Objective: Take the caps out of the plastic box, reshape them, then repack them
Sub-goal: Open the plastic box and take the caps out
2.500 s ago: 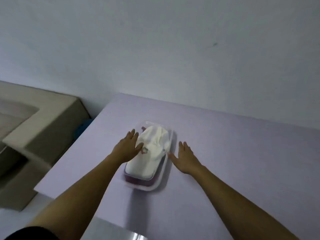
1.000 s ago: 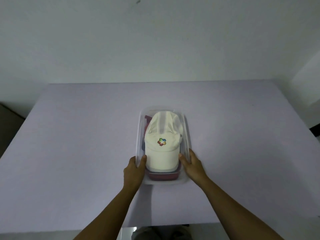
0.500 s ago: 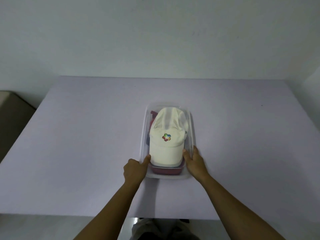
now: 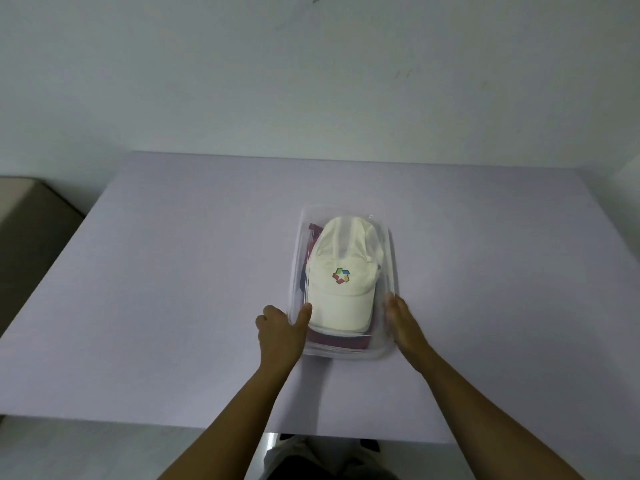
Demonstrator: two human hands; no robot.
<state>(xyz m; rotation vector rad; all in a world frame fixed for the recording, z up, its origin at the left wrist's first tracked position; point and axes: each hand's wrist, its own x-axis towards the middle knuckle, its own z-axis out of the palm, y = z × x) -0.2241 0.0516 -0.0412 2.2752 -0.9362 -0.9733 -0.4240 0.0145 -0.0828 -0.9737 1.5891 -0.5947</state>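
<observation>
A clear plastic box (image 4: 393,252) lies lengthwise in the middle of the lilac table (image 4: 173,289). A cream cap (image 4: 341,306) with a coloured logo sits on top in it, brim toward me. A dark red cap (image 4: 334,342) shows under the brim, and more dark fabric along the box's left wall. My left hand (image 4: 278,332) grips the box's near left rim, fingers curled outside and thumb hooked over the edge. My right hand (image 4: 405,323) lies with straight fingers against the near right wall.
The table ends at a white wall behind. A beige piece of furniture (image 4: 24,216) stands off the table's left side. The near table edge runs just under my forearms, with the floor and my legs below it.
My hands slid from the box's middle sides to its near corners. Since half a second ago my right thumb has come off the rim; the box and caps lie as before.
</observation>
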